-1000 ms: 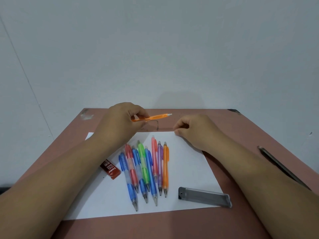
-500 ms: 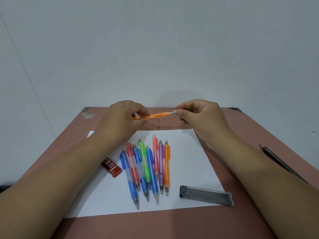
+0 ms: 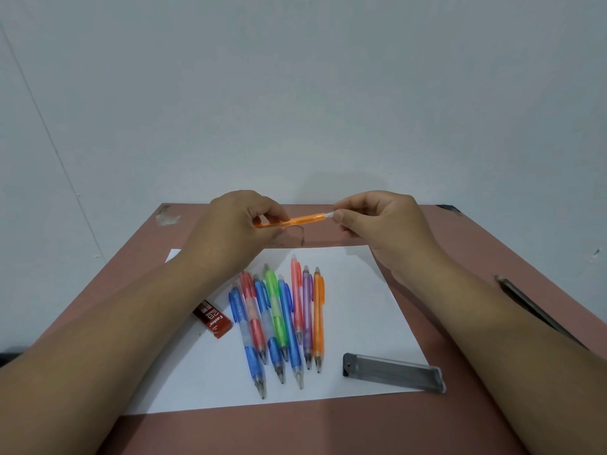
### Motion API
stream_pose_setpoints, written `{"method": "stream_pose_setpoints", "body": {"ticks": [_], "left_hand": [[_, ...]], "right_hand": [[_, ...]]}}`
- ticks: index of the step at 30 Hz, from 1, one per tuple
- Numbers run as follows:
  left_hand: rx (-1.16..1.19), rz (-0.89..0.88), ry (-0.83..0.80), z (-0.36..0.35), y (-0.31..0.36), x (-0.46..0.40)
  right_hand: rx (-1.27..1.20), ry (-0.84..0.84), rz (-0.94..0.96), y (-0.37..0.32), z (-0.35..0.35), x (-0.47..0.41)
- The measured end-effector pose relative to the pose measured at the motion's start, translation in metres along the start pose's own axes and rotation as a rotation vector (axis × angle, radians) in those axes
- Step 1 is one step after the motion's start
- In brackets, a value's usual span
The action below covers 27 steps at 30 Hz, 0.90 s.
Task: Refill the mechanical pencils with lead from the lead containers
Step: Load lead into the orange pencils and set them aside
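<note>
two hands share one orange mechanical pencil (image 3: 295, 221) above the desk (image 3: 410, 231): the left hand (image 3: 236, 231) grips its barrel level while the right hand (image 3: 377, 221) pinches the white cap end, likely to open it for lead. below both grips lie eight more pencils (image 3: 282, 323) on white paper (image 3: 361, 307), flanked by a red lead case (image 3: 213, 318) and a grey lead case (image 3: 394, 372).

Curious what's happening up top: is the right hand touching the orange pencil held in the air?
Touching. The head view shows the right hand pinching the white end of the orange pencil.
</note>
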<state>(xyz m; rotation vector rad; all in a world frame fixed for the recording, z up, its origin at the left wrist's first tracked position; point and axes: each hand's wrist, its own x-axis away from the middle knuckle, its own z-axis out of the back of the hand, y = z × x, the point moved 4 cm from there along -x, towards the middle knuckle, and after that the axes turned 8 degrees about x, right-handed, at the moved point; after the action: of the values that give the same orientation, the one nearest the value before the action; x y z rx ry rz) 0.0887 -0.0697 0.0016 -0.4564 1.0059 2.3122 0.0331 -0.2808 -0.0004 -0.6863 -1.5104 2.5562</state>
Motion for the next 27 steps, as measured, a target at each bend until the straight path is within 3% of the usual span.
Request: {"method": "stream_pose_setpoints", "body": {"ticks": [15, 22, 27], "left_hand": [[0.002, -0.059, -0.011, 0.001, 0.004, 0.002], [0.291, 0.018, -0.046, -0.009, 0.018, 0.009], [0.469, 0.051, -0.083, -0.014, 0.03, 0.013]], "right_hand": [[-0.203, -0.034, -0.059, 0.001, -0.004, 0.001], [-0.568, -0.306, -0.22, 0.0, -0.022, 0.01], [-0.825, -0.247, -0.242, -0.003, -0.023, 0.008]]}}
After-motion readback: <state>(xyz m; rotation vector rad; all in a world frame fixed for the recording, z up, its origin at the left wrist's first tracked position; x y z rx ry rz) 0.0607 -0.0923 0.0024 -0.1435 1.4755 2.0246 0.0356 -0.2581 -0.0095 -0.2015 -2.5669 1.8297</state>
